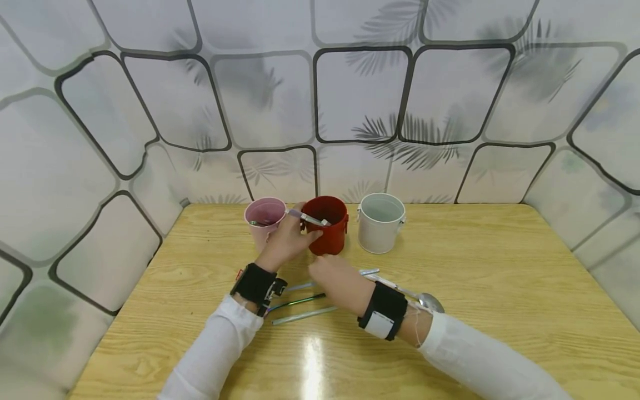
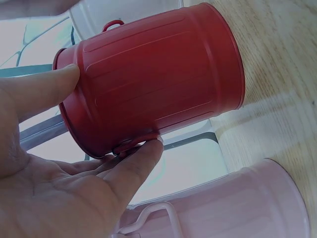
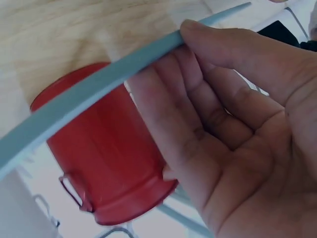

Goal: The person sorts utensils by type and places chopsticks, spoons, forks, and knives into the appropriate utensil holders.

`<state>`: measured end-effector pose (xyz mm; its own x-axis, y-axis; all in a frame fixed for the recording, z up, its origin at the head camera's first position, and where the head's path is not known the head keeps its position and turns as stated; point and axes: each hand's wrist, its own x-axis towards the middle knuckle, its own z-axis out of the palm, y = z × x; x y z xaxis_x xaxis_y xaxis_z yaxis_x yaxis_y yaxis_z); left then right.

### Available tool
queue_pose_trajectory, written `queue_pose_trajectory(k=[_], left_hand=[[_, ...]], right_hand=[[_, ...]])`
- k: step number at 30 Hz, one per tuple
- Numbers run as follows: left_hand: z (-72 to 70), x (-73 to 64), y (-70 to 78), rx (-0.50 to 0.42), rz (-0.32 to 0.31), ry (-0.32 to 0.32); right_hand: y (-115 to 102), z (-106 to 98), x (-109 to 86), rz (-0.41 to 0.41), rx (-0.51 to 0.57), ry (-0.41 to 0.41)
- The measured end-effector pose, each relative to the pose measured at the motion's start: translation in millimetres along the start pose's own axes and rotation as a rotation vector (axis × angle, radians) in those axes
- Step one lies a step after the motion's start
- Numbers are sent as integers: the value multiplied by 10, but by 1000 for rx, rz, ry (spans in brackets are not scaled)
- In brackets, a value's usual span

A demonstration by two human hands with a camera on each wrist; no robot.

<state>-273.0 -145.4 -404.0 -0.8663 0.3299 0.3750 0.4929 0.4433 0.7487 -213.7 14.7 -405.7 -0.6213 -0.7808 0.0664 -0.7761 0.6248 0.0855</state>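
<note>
My left hand (image 1: 289,240) grips the red bucket (image 1: 331,236) near its rim. In the left wrist view its thumb (image 2: 47,89) lies against the bucket's side and the fingers touch the wire handle. Slim pieces stick out of the bucket's mouth, one with a pale end (image 1: 315,220). My right hand (image 1: 342,282) is low in front of the bucket. In the right wrist view it pinches a slim pale-blue stick (image 3: 106,77) between thumb and fingers. On the table beneath it lie a green stick (image 1: 300,301) and a pale green stick (image 1: 302,316).
A pink bucket (image 1: 257,233) with something inside stands left of the red one. To the right is a white bucket (image 1: 378,230). A metal spoon-like utensil (image 1: 430,301) lies on the wooden table (image 1: 480,261), right of my right hand. A patterned backdrop (image 1: 360,94) rises behind.
</note>
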Motion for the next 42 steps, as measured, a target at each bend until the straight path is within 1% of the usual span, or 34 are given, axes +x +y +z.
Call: queue_pose_trajectory(k=[2, 7, 9, 12, 16, 21, 23, 27, 29, 31, 33, 38, 40, 42], left_hand=[[1, 4, 2, 3, -2, 0], [8, 11, -6, 17, -14, -2], [10, 14, -8, 22, -21, -5], [6, 18, 0, 25, -34, -6], [-2, 17, 9, 26, -48, -3], [3, 15, -2, 13, -46, -7], [7, 16, -10, 4, -44, -10], [10, 17, -12, -10, -53, -13], [13, 14, -10, -12, -59, -12], [14, 10, -9, -10, -65, -9], [15, 6, -9, -2, -68, -7], [13, 1, 1, 9, -63, -8], [11, 2, 7, 10, -53, -9], [10, 5, 9, 7, -39, -7]], right_hand=[[23, -23, -47, 12, -5, -9], [98, -90, -197, 41, 35, -47], [129, -118, -264, 42, 42, -50], [168, -141, -348, 38, 43, -51], [186, -167, -411, 31, 32, -39], [183, -236, -480, 32, 44, -20], [185, -270, -511, 52, 65, -39], [195, -343, -556, 124, 130, -100], [200, -382, -574, 152, 157, -115], [207, -423, -593, 165, 178, -107], [214, -464, -611, 166, 190, -84], [234, -579, -655, 134, 235, -17], [243, -630, -668, 122, 257, 6], [255, -678, -677, 100, 268, 45]])
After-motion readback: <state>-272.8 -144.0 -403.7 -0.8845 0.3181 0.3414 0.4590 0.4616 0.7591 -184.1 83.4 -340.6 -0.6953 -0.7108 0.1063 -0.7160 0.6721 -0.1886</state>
